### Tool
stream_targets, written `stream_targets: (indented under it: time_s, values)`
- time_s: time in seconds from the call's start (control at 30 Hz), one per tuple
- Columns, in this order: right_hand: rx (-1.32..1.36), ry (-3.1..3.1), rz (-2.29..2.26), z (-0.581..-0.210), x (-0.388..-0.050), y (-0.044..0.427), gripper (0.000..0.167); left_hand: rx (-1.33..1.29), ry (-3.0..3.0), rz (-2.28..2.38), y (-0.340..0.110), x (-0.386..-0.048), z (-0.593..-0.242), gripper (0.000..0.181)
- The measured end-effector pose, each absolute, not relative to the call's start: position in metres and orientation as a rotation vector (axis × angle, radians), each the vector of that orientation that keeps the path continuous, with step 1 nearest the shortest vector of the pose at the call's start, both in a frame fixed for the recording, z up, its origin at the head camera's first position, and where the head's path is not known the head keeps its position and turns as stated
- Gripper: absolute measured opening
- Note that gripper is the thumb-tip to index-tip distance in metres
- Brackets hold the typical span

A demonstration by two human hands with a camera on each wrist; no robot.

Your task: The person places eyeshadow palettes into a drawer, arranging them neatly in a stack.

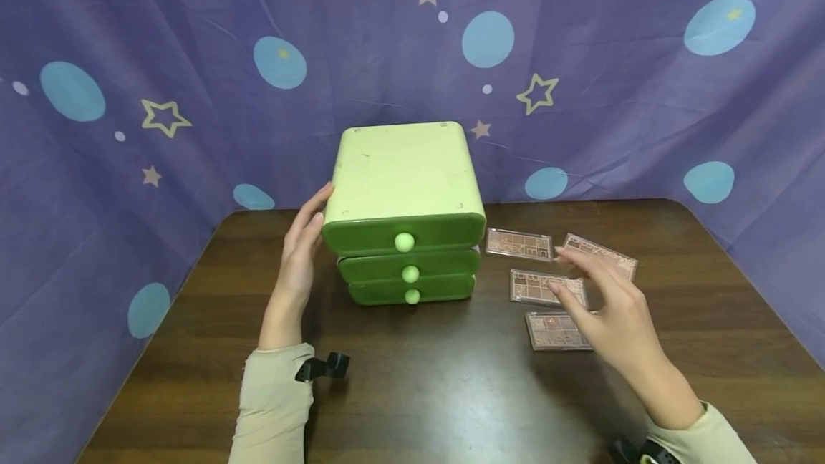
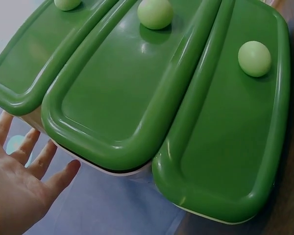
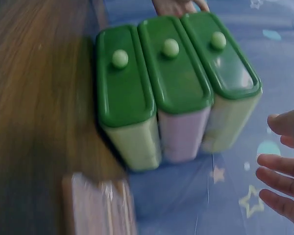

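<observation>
A green box of stacked drawers (image 1: 402,170) with round pale knobs stands on the table, its dark green fronts (image 2: 112,83) facing the person. Against its left side my left hand (image 1: 298,256) rests with relaxed, spread fingers; the left wrist view shows the same hand (image 2: 24,181) beside the drawers. My right hand (image 1: 615,313) hovers above several flat clear-lidded palettes, thumb and fingers apart, holding nothing. One palette (image 1: 519,244) lies nearest the box, another (image 1: 538,288) below it, a third (image 1: 556,331) nearer the front. In the right wrist view, the right hand (image 3: 286,171) shows at the edge.
A further palette (image 1: 621,261) lies at an angle behind my right hand. The brown wooden table (image 1: 412,392) spreads under everything. Behind it hangs a purple cloth (image 1: 387,34) with blue ovals and stars. Black straps (image 1: 322,367) are around the wrists.
</observation>
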State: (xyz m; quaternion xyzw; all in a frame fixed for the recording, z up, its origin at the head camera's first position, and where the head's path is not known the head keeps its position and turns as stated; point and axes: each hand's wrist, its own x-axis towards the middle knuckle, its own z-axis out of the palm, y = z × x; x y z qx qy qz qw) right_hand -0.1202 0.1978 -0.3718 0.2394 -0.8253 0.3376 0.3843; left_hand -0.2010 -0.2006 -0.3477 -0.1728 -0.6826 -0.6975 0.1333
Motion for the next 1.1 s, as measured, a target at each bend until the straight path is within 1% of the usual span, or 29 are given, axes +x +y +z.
stream_targets:
  time_s: [0.2, 0.43, 0.5, 0.67, 1.1]
  values:
    - [0.738, -2.032, 0.922, -0.359, -0.131, 0.164, 0.050, -0.480, -2.011, -2.034, -0.202, -0.198, -0.341, 0.046]
    - [0.878, -2.015, 1.040, -0.347, -0.143, 0.119, 0.031, -0.472, -2.029, -2.026, -0.204, -0.194, -0.337, 0.045]
    - [0.897, -2.024, 1.083, -0.346, -0.146, 0.108, 0.032, -0.477, -2.023, -2.024, -0.203, -0.194, -0.338, 0.045]
    - [0.915, -1.998, 1.136, -0.350, -0.155, 0.085, 0.042, -0.483, -2.017, -2.006, -0.200, -0.194, -0.339, 0.045]
    - [0.905, -2.001, 1.276, -0.352, -0.168, 0.045, 0.036, -0.479, -2.008, -2.004, -0.201, -0.196, -0.339, 0.044]
